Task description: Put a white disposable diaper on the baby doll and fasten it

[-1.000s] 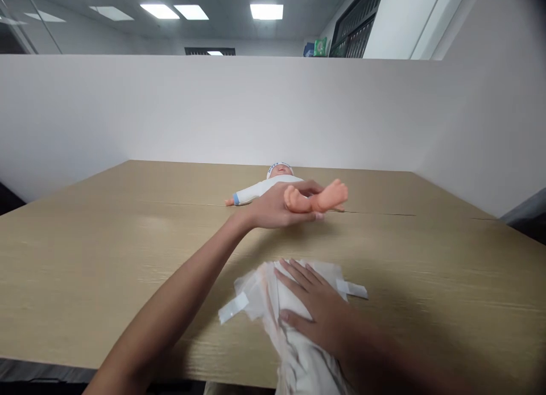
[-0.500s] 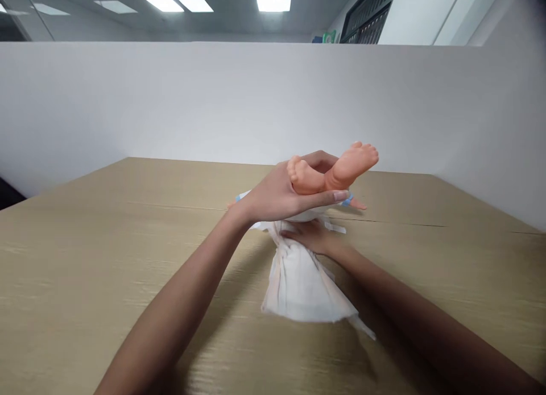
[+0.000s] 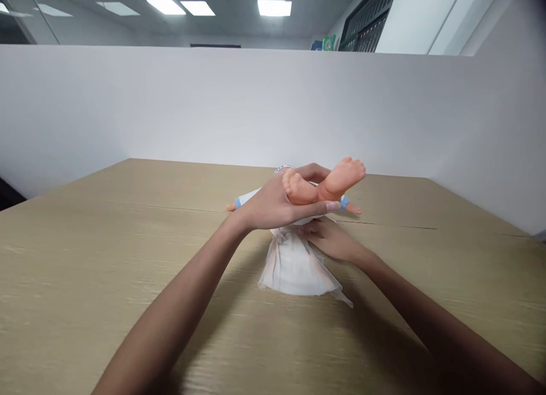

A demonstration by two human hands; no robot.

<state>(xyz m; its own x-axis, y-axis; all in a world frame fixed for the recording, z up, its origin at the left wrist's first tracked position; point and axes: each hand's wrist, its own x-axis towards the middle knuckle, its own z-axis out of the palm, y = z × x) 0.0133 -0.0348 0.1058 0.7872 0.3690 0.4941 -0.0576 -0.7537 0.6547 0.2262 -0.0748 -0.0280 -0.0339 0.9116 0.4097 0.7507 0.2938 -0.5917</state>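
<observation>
A baby doll (image 3: 336, 182) in a white top lies on its back near the middle of the wooden table (image 3: 106, 258). My left hand (image 3: 277, 204) is closed round both of its orange legs and holds them lifted off the table. A white diaper (image 3: 294, 267) lies spread on the table with its far end under the doll's raised bottom. My right hand (image 3: 330, 238) rests on the diaper's far end, just below the doll; its fingers are partly hidden under my left hand and the doll.
White partition walls (image 3: 213, 105) close the table at the back and on the right. The table's left edge drops off at the far left. Ceiling lights and a dark window show above the partition.
My left hand has lifted the doll's legs up. My right hand has slid the diaper away from me across the table, until its far end sits under the doll.
</observation>
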